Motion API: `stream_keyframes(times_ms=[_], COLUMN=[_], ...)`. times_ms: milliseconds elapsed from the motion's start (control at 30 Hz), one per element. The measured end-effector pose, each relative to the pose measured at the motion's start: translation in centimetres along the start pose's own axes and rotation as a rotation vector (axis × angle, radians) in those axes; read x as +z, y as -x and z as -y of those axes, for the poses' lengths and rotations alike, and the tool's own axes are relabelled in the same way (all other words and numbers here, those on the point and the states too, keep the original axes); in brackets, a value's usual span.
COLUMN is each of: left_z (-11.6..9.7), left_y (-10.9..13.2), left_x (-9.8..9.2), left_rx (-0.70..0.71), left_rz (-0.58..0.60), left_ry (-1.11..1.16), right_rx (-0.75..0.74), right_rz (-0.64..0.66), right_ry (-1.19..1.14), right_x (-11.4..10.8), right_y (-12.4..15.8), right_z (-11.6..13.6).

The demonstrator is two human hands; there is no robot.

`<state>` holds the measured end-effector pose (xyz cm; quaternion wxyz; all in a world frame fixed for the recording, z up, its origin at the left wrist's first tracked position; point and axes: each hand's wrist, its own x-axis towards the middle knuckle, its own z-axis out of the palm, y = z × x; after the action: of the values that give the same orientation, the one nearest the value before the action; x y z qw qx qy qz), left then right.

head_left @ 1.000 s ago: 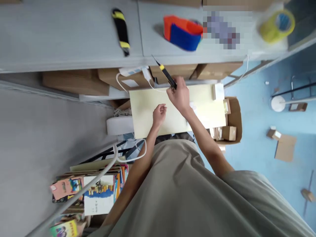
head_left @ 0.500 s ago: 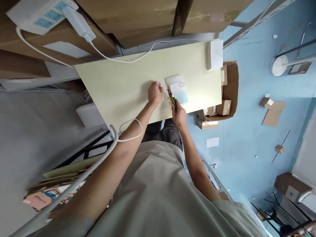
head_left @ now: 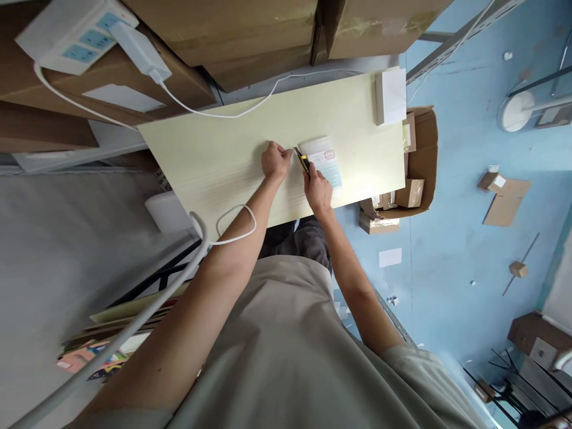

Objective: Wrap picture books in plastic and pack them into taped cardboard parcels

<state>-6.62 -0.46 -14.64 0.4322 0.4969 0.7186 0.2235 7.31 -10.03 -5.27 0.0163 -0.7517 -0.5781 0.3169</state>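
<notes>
My right hand (head_left: 318,189) is closed round a black and yellow utility knife (head_left: 302,161) whose tip points toward my left hand. My left hand (head_left: 276,161) is curled into a pinch on the pale yellow table (head_left: 214,155), right next to the knife tip; what it pinches is too small to make out. A white packet with a blue and red label (head_left: 326,161) lies on the table just right of the knife, touching my right hand's fingers.
A white box (head_left: 391,95) sits at the table's far right corner. Cardboard boxes (head_left: 250,30) and a white power strip (head_left: 71,39) with a plugged cable are behind the table. An open carton (head_left: 422,161) stands on the blue floor to the right.
My right hand brought the knife down from the upper shelf to the table beside the packet, then slid it left toward my left hand. The view dropped to the table.
</notes>
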Motion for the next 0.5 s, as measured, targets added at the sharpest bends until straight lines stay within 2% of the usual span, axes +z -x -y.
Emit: stream_keyframes(times_ms=[100,300,500], left_z=[-1.0,-2.1,-1.8], left_y=[0.4,0.8,0.6], left_x=[-0.2,-0.6,-0.6], left_rx=[-0.127,-0.041,-0.026], left_rz=[-0.02,-0.022,-0.009], left_ry=[-0.031,0.015,0.01], right_rx=[0.006,0.082,0.149], right_rz=[-0.006,0.089,0.167], right_ry=[0.013,0.164,0.199], right_x=[-0.1,-1.7,-2.3], right_y=[0.4,3.5,9.5], right_z=[0.1,0.3,-1.8])
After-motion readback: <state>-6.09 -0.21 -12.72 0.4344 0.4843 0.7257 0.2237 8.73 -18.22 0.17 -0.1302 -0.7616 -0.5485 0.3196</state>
